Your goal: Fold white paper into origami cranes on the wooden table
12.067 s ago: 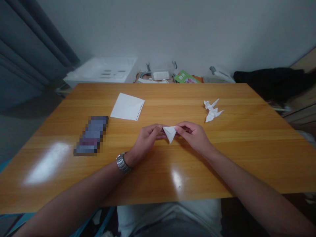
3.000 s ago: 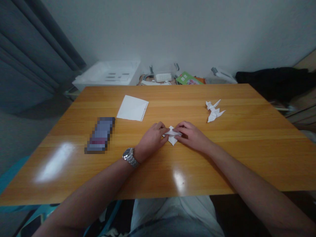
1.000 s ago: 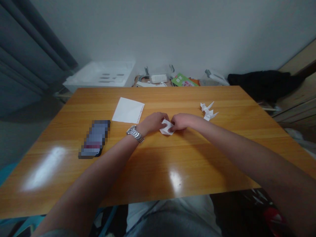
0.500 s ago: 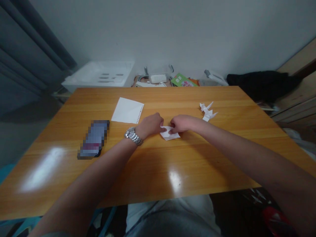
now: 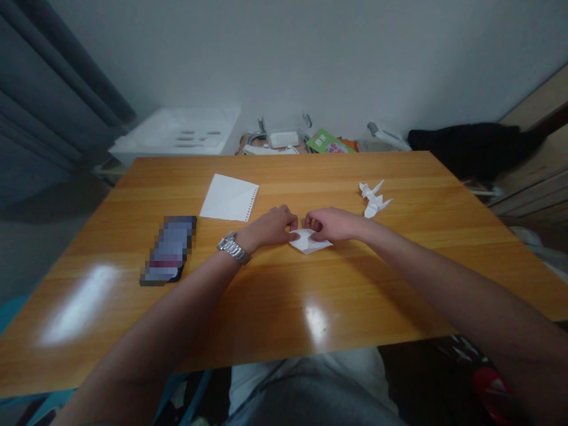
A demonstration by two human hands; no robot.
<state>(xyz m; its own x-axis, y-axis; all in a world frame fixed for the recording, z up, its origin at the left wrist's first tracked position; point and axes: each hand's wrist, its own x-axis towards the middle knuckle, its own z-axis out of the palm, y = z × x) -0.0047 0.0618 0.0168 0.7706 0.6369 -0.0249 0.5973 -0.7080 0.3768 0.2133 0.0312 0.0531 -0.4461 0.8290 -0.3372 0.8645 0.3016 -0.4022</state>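
Note:
A small folded piece of white paper (image 5: 307,242) lies on the wooden table (image 5: 275,296) in the middle. My left hand (image 5: 270,226), with a metal watch (image 5: 233,248) on its wrist, pinches the paper's left edge with curled fingers. My right hand (image 5: 332,223) presses down on the paper's right side, fingers bent over it. The far part of the paper is hidden under my fingers.
A flat white sheet with a perforated edge (image 5: 229,197) lies beyond my left hand. A finished white paper figure (image 5: 373,200) sits at the right. A blurred phone (image 5: 170,249) lies to the left. Boxes, a green packet (image 5: 329,141) and dark cloth (image 5: 470,145) line the wall behind.
The folded paper has been laid flatter on the table and slid slightly toward me and to the right. Both hands stayed on it, with the fingers shifting along its edges.

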